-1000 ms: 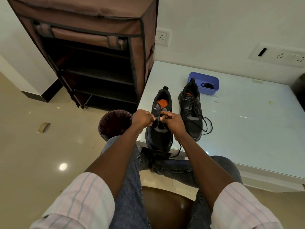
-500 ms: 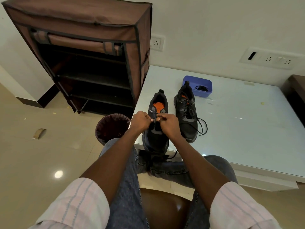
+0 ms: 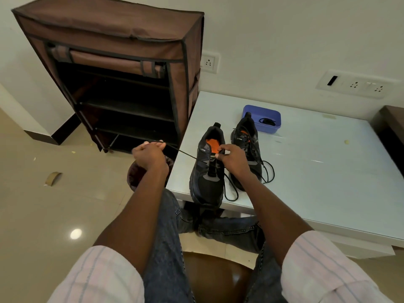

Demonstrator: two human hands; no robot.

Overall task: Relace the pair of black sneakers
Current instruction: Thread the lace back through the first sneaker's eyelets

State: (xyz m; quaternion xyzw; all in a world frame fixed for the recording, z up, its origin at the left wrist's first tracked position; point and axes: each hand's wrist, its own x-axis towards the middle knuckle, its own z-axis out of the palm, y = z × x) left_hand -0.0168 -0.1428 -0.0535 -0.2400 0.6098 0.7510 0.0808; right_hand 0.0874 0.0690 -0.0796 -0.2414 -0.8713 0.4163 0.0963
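Two black sneakers stand side by side at the near left corner of the white table [image 3: 328, 171]. The left sneaker [image 3: 206, 178] has an orange insole and its toe hangs over the table edge. My left hand [image 3: 150, 155] pinches its black lace [image 3: 185, 154], stretched taut out to the left of the shoe. My right hand [image 3: 232, 158] grips the shoe's right eyelet edge near the tongue. The lace's other end loops on the table beside the toe. The right sneaker [image 3: 248, 138] is laced, its lace ends trailing to the right.
A blue plastic tub [image 3: 262, 112] holding a small black item sits behind the sneakers. A brown fabric shoe rack [image 3: 122, 84] stands left of the table, with a dark bin [image 3: 135, 176] below my left hand. A tape roll [image 3: 52, 178] lies on the floor.
My left hand has pulled away from the shoe to the left, drawing the lace out taut. My right hand has stayed on the shoe. The camera tilted down a little.
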